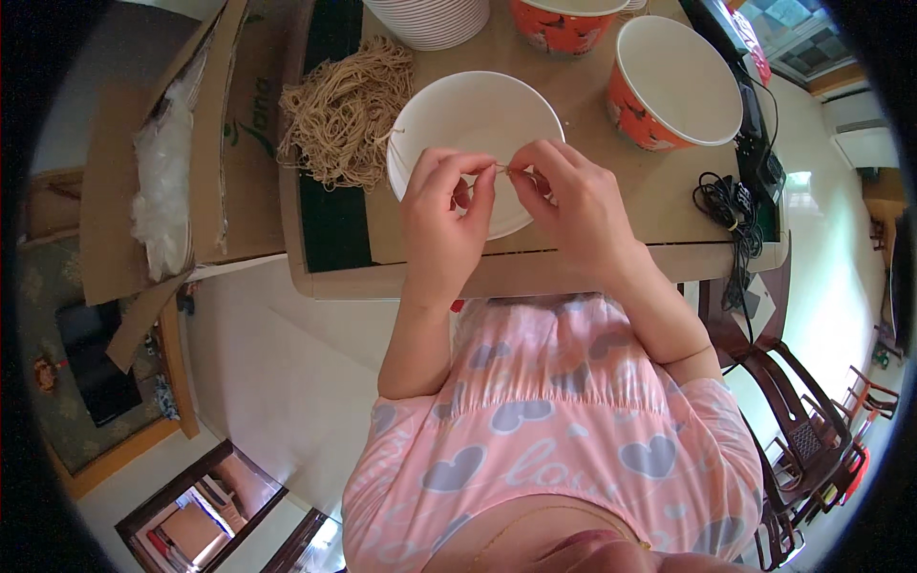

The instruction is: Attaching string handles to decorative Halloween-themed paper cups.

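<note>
My left hand (445, 218) and my right hand (579, 204) meet over a round white tub (475, 98), which stands near the table's front edge. Between their pinched fingertips runs a short piece of thin tan string (502, 169). Both hands are closed on it, with the fingertips a small gap apart. Part of the tub's near rim is hidden behind my hands. To its left lies a tangled heap of the same tan string (346, 113), and a strand of it reaches the tub's left rim.
A stack of white tubs (430, 23) stands behind. Orange-patterned tubs (659, 124) (564, 29) sit at the back and right. A bundled black cable (732, 205) lies at the table's right edge. An opened cardboard box (250, 196) stands left; dark wooden chairs (798, 406) are right.
</note>
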A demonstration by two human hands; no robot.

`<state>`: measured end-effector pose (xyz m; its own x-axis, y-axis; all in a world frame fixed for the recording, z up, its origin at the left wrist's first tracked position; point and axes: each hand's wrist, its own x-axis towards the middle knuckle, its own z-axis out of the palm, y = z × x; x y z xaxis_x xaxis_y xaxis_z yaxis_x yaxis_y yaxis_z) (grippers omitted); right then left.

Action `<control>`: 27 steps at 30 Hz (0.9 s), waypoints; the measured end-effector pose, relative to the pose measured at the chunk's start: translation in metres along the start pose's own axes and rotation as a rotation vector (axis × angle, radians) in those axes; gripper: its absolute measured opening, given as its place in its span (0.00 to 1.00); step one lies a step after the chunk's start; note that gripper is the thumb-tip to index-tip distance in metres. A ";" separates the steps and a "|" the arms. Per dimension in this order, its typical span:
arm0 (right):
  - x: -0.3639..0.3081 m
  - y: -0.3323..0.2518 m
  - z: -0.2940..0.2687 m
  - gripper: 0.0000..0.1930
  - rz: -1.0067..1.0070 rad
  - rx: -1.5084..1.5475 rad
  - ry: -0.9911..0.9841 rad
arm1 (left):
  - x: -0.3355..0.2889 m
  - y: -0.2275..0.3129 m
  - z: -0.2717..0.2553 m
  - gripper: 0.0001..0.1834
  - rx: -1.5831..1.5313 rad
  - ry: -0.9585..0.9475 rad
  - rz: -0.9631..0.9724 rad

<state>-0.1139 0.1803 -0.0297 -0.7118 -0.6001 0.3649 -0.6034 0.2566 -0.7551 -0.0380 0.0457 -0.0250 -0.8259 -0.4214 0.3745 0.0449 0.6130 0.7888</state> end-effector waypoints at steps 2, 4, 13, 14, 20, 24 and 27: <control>0.000 0.001 0.000 0.05 -0.003 -0.023 -0.003 | 0.001 -0.001 0.000 0.05 -0.026 0.013 0.008; -0.001 0.003 0.001 0.04 -0.006 -0.046 -0.006 | 0.002 -0.001 0.000 0.05 -0.033 0.005 0.009; 0.000 0.002 0.003 0.05 -0.027 -0.131 0.022 | 0.000 0.000 0.000 0.04 -0.025 -0.010 -0.025; 0.000 0.003 0.004 0.05 -0.030 -0.128 0.026 | 0.000 0.000 -0.001 0.04 -0.026 -0.011 -0.023; 0.006 0.005 0.000 0.05 -0.211 -0.158 0.111 | 0.000 0.001 -0.001 0.04 -0.026 -0.023 -0.033; 0.004 0.001 0.005 0.05 -0.122 0.054 0.043 | 0.000 0.001 0.000 0.03 -0.041 -0.026 -0.060; 0.005 0.002 0.006 0.05 -0.170 0.045 0.057 | -0.001 -0.002 0.001 0.03 -0.062 -0.010 -0.072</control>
<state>-0.1162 0.1732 -0.0331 -0.6210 -0.5873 0.5190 -0.7012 0.1204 -0.7027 -0.0378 0.0453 -0.0273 -0.8337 -0.4560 0.3114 0.0200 0.5386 0.8424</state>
